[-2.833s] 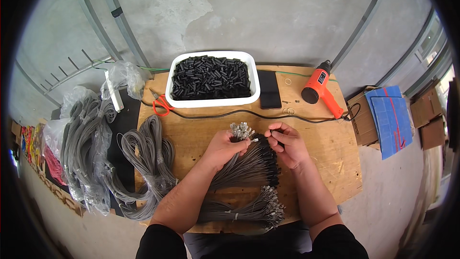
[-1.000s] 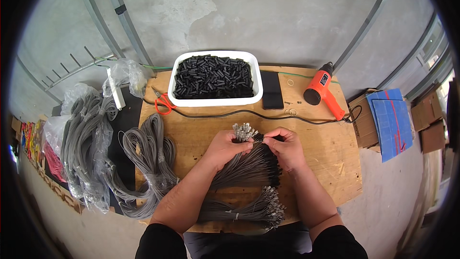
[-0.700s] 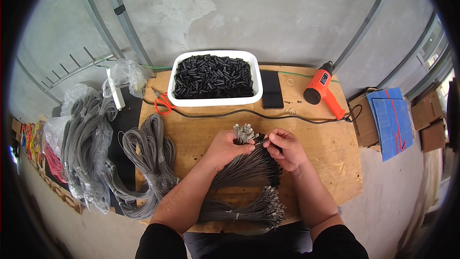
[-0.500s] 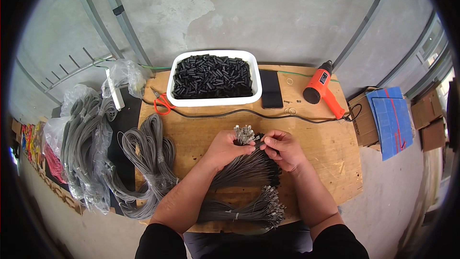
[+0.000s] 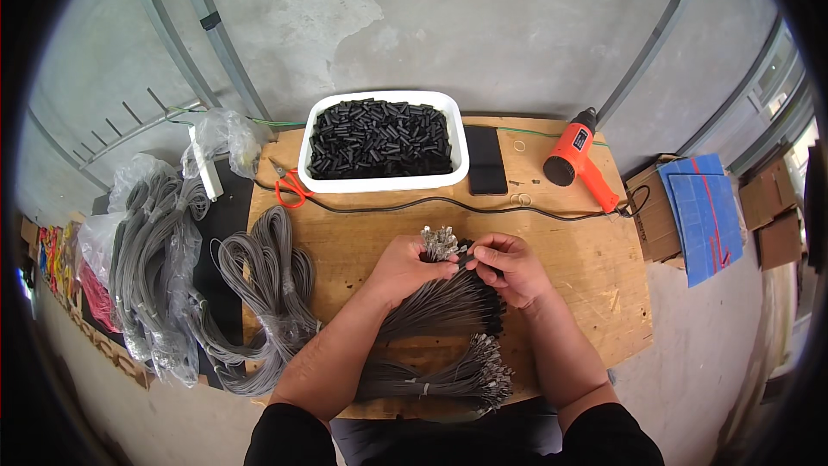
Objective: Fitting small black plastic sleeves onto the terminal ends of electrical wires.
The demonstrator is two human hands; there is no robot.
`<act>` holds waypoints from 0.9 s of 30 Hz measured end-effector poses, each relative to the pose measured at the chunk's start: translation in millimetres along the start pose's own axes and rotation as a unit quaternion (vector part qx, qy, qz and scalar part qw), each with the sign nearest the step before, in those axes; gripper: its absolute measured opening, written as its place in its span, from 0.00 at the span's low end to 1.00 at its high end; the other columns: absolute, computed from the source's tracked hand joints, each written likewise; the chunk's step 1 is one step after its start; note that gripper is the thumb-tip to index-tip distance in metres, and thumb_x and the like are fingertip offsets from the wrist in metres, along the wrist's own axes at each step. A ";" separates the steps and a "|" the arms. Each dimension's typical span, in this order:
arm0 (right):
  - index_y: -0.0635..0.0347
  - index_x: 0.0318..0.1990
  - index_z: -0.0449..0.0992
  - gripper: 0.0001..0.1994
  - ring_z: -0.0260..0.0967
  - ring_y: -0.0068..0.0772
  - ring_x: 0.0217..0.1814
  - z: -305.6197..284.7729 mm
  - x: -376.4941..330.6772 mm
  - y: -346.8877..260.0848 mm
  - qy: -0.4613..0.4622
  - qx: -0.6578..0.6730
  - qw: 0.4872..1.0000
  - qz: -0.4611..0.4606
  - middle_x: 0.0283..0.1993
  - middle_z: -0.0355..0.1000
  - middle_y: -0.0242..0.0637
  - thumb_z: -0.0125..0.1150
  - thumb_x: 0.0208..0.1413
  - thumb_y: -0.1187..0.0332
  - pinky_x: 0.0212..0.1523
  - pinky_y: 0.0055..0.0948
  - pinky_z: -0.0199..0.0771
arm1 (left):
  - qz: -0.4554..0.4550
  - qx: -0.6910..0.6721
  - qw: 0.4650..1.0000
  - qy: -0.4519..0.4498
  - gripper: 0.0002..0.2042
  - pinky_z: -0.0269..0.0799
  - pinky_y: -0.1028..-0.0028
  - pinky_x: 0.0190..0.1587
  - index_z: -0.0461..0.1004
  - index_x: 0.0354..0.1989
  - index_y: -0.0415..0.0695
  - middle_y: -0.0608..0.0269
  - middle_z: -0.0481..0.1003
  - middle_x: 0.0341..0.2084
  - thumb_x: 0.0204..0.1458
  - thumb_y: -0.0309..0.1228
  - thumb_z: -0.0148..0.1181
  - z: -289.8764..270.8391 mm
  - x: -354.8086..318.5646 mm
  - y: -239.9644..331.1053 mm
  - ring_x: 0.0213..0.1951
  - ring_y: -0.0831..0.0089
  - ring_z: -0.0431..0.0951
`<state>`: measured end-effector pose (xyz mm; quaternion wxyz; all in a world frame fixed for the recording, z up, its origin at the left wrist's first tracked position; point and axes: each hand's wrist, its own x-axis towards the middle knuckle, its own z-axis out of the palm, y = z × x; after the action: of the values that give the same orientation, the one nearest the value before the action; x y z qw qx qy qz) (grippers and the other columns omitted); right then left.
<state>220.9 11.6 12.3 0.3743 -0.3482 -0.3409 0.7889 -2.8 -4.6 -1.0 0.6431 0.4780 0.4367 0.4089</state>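
In the middle of the table, my left hand [image 5: 404, 269] is closed around a bunch of grey cables, whose pale metal-tipped ends [image 5: 440, 242] stick up above the thumb. Close beside it my right hand [image 5: 511, 269] pinches a short black tube [image 5: 466, 261] at the cable ends between thumb and fingers. How far the tube sits over a cable is too small to tell. Below both hands fan out grey cables [image 5: 440, 306] with black ends on their right side. Nearer to me lies a tied bundle of grey cables [image 5: 423, 384] with bare metal tips.
A white tub [image 5: 460, 168] full of short black tubes stands at the back, with red-handled scissors [image 5: 293, 188] on its left and a black phone [image 5: 488, 164] on its right. An orange heat gun [image 5: 576, 155] lies far right. Coiled grey cables [image 5: 276, 267] cover the left side; a black cord [image 5: 414, 201] crosses behind my hands.
Almost nothing differs. The view has shifted very slightly, and both hands keep their hold at the cable ends.
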 end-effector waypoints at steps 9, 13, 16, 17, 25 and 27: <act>0.65 0.44 0.78 0.07 0.59 0.12 0.22 4.3 0.1 1.2 0.098 -0.029 0.989 -0.107 0.31 0.75 0.30 0.64 0.60 0.75 0.22 0.13 0.54 | 0.005 0.013 1.000 0.012 0.09 0.74 0.79 0.38 0.80 0.41 0.34 0.64 0.80 0.30 0.51 0.21 0.68 -1.5 3.0 -3.9 0.33 0.79 0.78; 0.63 0.50 0.79 0.12 0.58 0.10 0.26 11.6 -2.1 3.2 0.048 -0.114 0.981 -0.150 0.32 0.72 0.25 0.63 0.59 0.79 0.27 0.12 0.58 | 0.018 0.015 0.999 -0.022 0.08 0.74 0.78 0.35 0.80 0.41 0.34 0.64 0.79 0.28 0.54 0.22 0.66 -0.4 3.0 -5.1 0.30 0.79 0.77; 0.62 0.50 0.79 0.12 0.60 0.10 0.28 11.0 -2.7 6.1 0.035 -0.165 0.972 -0.162 0.33 0.71 0.23 0.62 0.59 0.80 0.29 0.13 0.61 | 0.003 -0.001 0.999 -0.044 0.07 0.74 0.77 0.35 0.80 0.41 0.34 0.64 0.78 0.27 0.54 0.22 0.65 3.7 0.5 2.9 0.29 0.78 0.77; 0.62 0.48 0.79 0.10 0.61 0.11 0.29 10.6 -2.5 7.1 0.036 -0.191 0.968 -0.157 0.33 0.71 0.23 0.62 0.59 0.80 0.30 0.14 0.62 | 0.003 -0.001 0.999 -0.044 0.07 0.74 0.77 0.35 0.80 0.41 0.34 0.64 0.78 0.27 0.54 0.22 0.65 4.7 -0.2 3.7 0.29 0.78 0.77; 0.64 0.39 0.76 0.04 0.60 0.12 0.25 6.7 -0.8 6.8 0.050 -0.197 0.968 -0.149 0.27 0.70 0.26 0.63 0.58 0.80 0.24 0.15 0.59 | -0.004 -0.032 0.999 -0.008 0.05 0.71 0.79 0.31 0.80 0.38 0.35 0.65 0.78 0.26 0.54 0.22 0.65 5.6 0.4 1.9 0.27 0.79 0.76; 0.64 0.39 0.76 0.04 0.60 0.12 0.25 6.6 -1.8 6.2 0.045 -0.186 0.972 -0.135 0.27 0.70 0.26 0.64 0.57 0.80 0.23 0.16 0.58 | 0.020 0.054 0.998 0.006 0.06 0.71 0.79 0.30 0.80 0.38 0.35 0.66 0.78 0.25 0.55 0.24 0.66 2.1 3.5 -5.0 0.27 0.80 0.76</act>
<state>214.2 5.3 11.3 0.4209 -0.3979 -0.5084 0.6371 0.7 -2.9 -6.1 0.6054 0.5186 0.4521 0.4003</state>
